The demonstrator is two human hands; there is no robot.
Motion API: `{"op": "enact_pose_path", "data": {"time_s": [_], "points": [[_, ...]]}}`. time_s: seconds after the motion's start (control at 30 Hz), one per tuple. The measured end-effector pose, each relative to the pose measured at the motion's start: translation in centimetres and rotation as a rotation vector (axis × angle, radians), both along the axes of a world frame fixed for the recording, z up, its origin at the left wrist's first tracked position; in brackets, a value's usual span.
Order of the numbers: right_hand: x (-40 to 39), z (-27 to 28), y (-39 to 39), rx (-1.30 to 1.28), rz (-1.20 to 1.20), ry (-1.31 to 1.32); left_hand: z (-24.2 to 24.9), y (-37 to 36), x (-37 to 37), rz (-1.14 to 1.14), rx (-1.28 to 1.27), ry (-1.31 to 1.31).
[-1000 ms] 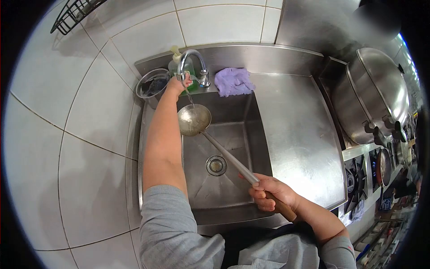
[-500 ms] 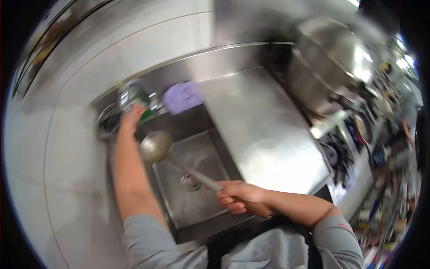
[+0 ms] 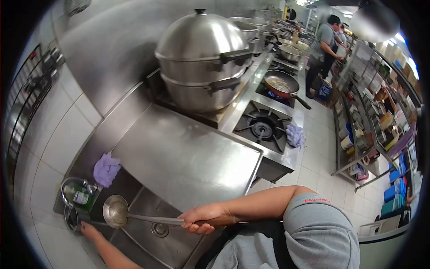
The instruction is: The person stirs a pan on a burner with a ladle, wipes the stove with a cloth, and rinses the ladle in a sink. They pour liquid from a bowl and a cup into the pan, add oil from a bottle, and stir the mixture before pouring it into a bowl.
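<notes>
My right hand (image 3: 199, 219) is closed around the wooden handle end of a long metal ladle (image 3: 115, 211), its bowl held over the left part of the sink (image 3: 174, 246). At the far left, my left hand (image 3: 90, 230) has its fingers closed at the edge of a small round metal container (image 3: 71, 218), which sits against the wall side of the sink. Just above that container stand a curved chrome faucet (image 3: 67, 184) and a bottle of green liquid (image 3: 83, 198). A crumpled purple cloth (image 3: 106, 170) lies on the sink's back ledge.
Beyond the steel counter (image 3: 188, 152) stands a large domed steamer pot (image 3: 201, 62). Right of it are a gas burner (image 3: 262, 129), a frying pan (image 3: 281, 84) and another purple cloth (image 3: 295, 135). A shelf rack (image 3: 358, 130) lines the aisle; a co-worker (image 3: 324, 42) stands farther back.
My view has swung right toward the stove. My left hand has moved from the faucet area to the metal container. The ladle stays in my right hand.
</notes>
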State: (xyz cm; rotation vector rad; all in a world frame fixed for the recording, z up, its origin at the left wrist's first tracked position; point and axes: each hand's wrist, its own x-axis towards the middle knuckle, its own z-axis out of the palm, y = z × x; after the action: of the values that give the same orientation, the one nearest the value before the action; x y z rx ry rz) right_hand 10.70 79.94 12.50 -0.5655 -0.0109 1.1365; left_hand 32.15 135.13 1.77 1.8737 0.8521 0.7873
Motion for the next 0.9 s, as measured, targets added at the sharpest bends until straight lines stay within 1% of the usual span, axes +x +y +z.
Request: {"op": "enact_pose_path", "data": {"time_s": [0.03, 0.07, 0.1, 0.13, 0.17, 0.23, 0.27, 0.3, 0.33, 0.37, 0.4, 0.43, 0.47, 0.5, 0.53, 0.57, 0.6, 0.63, 0.67, 0.7, 0.77, 0.83, 0.87, 0.9], "points": [[-0.9, 0.3, -1.7, 0.003, -0.018, -0.003, -0.4, -0.2, -1.5, 0.071, 0.103, 0.128], [-1.7, 0.8, -3.5, -0.030, -0.065, 0.014, 0.4, -2.4, -2.0, 0.056, 0.107, 0.126], [-2.8, 1.3, -5.4, -0.059, -0.108, 0.033, 1.0, -5.1, -3.4, 0.099, 0.147, 0.113], [-3.8, 1.6, -7.5, -0.051, -0.118, 0.032, 1.9, -8.0, -4.9, 0.144, 0.189, 0.097], [-4.8, 1.9, -9.7, -0.016, -0.145, -0.001, 1.9, -10.1, -5.5, 0.138, 0.197, 0.092], [-7.2, 2.5, -14.5, 0.027, -0.173, -0.046, 1.6, -14.9, -6.8, 0.006, 0.317, -0.226], [-8.6, 2.7, -17.2, 0.059, -0.220, -0.046, 2.9, -19.1, -8.8, 0.007, 0.321, -0.236], [-10.0, 3.0, -20.0, 0.091, -0.266, -0.047, 5.1, -25.5, -11.4, -0.095, 0.380, -0.311], [-11.5, 3.2, -23.0, 0.070, -0.299, -0.073, 6.8, -31.6, -14.1, -0.195, 0.441, -0.386], [-12.9, 3.2, -26.2, 0.076, -0.294, -0.084, 7.0, -36.3, -16.1, -0.321, 0.464, -0.444], [-14.3, 3.2, -29.3, 0.061, -0.340, -0.086, 7.3, -41.1, -18.5, -0.445, 0.490, -0.496], [-15.6, 3.2, -32.5, 0.048, -0.385, -0.084, 9.1, -48.2, -22.1, -0.542, 0.492, -0.482], [-17.0, 4.0, -35.5, 0.015, -0.431, -0.102, 9.2, -53.7, -24.8, -0.637, 0.370, -0.425], [-18.0, 3.5, -38.4, 0.016, -0.458, -0.081, 7.7, -58.0, -26.2, -0.849, 0.406, -0.578], [-19.1, 4.4, -41.2, 0.013, -0.505, -0.071, 7.3, -63.8, -28.5, -0.951, 0.150, -0.470], [-20.4, 5.1, -43.9, 0.006, -0.551, -0.072, 6.8, -68.3, -30.2, -1.160, 0.263, -0.444], [-21.4, 5.6, -46.5, -0.040, -0.615, -0.066, 5.0, -72.5, -30.2, -1.429, 0.303, -0.571], [-22.3, 6.1, -49.0, -0.090, -0.675, -0.059, 3.0, -76.3, -31.4, -1.619, 0.242, -0.349], [-22.9, 6.5, -51.5, -0.143, -0.724, -0.072, 3.2, -80.6, -33.0, -1.789, 0.243, -0.221], [-23.5, 6.9, -53.7, -0.172, -0.776, -0.074, 3.3, -84.3, -34.5, -1.922, 0.285, -0.114], [-23.9, 6.8, -58.3, -0.228, -0.878, -0.077, 1.2, -90.2, -35.9, -2.218, 0.439, 0.077], [-23.8, 7.1, -62.2, -0.226, -0.954, -0.075, 1.3, -95.2, -37.8, -2.401, 0.247, 0.242], [-23.6, 6.7, -64.2, -0.240, -0.980, -0.105, 0.8, -97.3, -38.1, -2.403, 0.249, 0.238], [-23.2, 6.3, -66.0, -0.246, -0.980, -0.106, 0.0, -99.4, -38.1, -2.515, 0.355, 0.318]]}}
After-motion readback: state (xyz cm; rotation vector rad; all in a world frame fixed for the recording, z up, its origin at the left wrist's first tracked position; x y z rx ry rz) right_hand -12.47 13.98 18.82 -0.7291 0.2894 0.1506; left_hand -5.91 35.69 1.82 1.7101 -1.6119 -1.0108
